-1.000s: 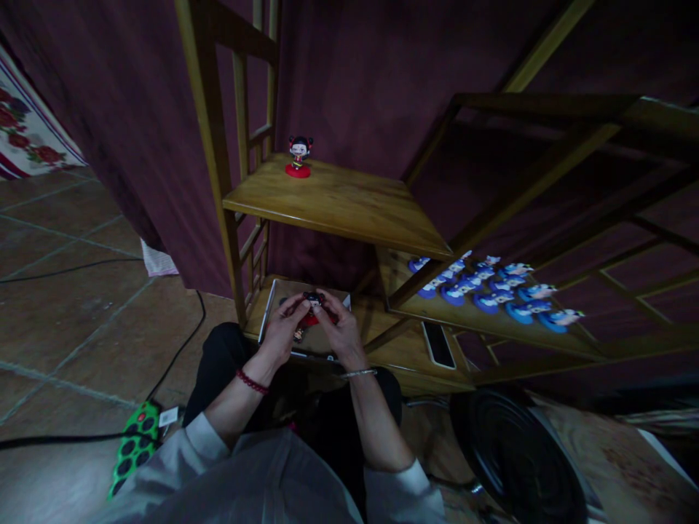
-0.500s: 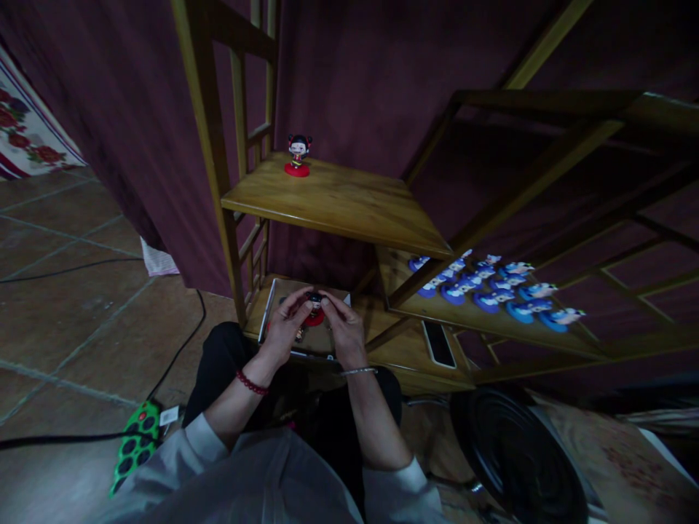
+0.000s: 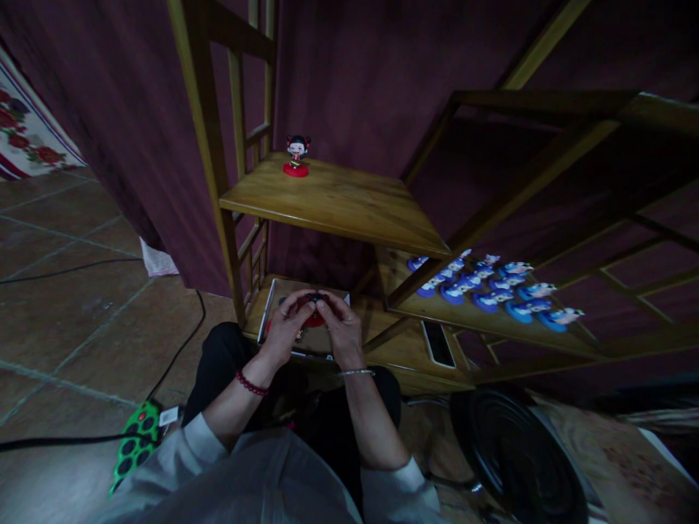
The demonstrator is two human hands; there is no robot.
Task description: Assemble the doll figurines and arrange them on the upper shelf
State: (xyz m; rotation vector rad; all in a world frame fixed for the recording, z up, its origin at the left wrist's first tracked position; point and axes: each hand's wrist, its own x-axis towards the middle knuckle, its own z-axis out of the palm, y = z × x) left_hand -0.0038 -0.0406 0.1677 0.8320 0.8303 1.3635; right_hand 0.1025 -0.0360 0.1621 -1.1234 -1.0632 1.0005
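Between my two hands, above a shallow box, is a small figurine (image 3: 315, 318) with dark hair and a red round base. My left hand (image 3: 288, 324) grips it from the left, thumb and fingers closed on its upper part. From the right, my right hand (image 3: 341, 327) pinches the same figurine; fingers cover much of its head. Under my hands lies the open white-edged box (image 3: 266, 309), with small pieces inside that I cannot make out. A similar figurine (image 3: 296, 155) with black hair buns stands upright on a red base on the wooden shelf (image 3: 333, 200) above.
Several blue-and-purple figurines (image 3: 494, 298) stand in rows on a shelf to the right. A phone (image 3: 438, 343) lies on the lower board. A black round stool (image 3: 518, 451) is at lower right. On the floor at left are a green power strip (image 3: 135, 444) and dark cables.
The figurine in my hands has tilted, so its face shows less and my fingers cover more of its head. My hands stay nearly in place over the box.
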